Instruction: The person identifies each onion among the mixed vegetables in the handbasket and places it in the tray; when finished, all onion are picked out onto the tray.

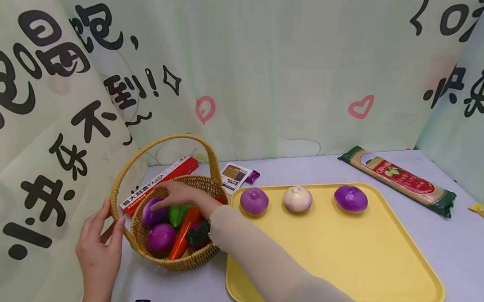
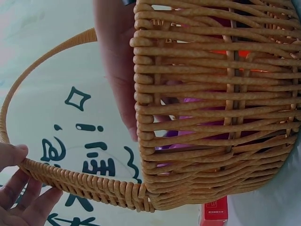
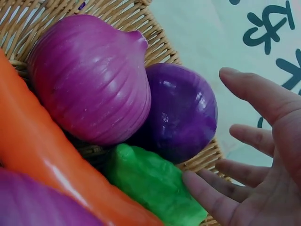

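A woven basket [image 1: 190, 261] with a tall handle [image 1: 172, 138] stands at the table's left. It holds two purple onions [image 1: 160, 238], a green vegetable [image 1: 177, 214] and an orange carrot [image 1: 184, 232]. My right hand [image 1: 179, 195] reaches into it, fingers spread. In the right wrist view that hand [image 3: 249, 141] hovers by the darker onion [image 3: 183, 113], one fingertip touching the green vegetable [image 3: 150, 183]. My left hand [image 1: 101, 240] holds the basket at the handle's base. The left wrist view shows my left hand [image 2: 19, 197] with its thumb above and its fingers below the handle [image 2: 47, 52].
A yellow tray [image 1: 331, 255] to the right carries two purple onions [image 1: 254, 201] and a white one [image 1: 297, 199]. A red pasta box [image 1: 162, 181] and a small packet [image 1: 235, 176] lie behind the basket. A spaghetti pack [image 1: 401, 180] lies at far right. Printed curtains surround the table.
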The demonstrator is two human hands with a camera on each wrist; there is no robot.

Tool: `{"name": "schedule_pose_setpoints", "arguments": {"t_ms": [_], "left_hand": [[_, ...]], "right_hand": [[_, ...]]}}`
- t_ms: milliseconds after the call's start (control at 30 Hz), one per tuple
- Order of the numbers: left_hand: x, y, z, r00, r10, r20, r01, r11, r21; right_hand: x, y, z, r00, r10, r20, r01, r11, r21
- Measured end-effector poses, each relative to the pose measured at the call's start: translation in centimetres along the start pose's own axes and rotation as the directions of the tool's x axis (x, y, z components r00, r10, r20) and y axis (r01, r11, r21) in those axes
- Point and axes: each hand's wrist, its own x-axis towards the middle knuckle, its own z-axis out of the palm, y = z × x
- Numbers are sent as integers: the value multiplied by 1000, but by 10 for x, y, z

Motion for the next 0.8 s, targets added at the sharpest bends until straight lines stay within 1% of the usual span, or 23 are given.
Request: {"name": "schedule_pose_setpoints", "arguments": {"t_ms": [67,233,333,600,800], "left_hand": [[0,0,0,1000,-1,4,1,1000,-7],[0,2,-1,1000,-27,12,27,1000,2],[0,3,-1,999,-38,9,38,999,14],[0,3,0,1000,-24,14,25,1000,-15],[0,3,0,1000,-19,13,19,1000,-17]], "right_hand": [[2,-1,1,1000,16,9,-17,1000,12],[5,-2,4,997,70,42,-74,991,111],[6,-2,5,996,75,47,-80,988,131],[12,-3,7,999,23,25,-23,1000,0],[17,-6,9,999,35,22,-34,997,-76]]}}
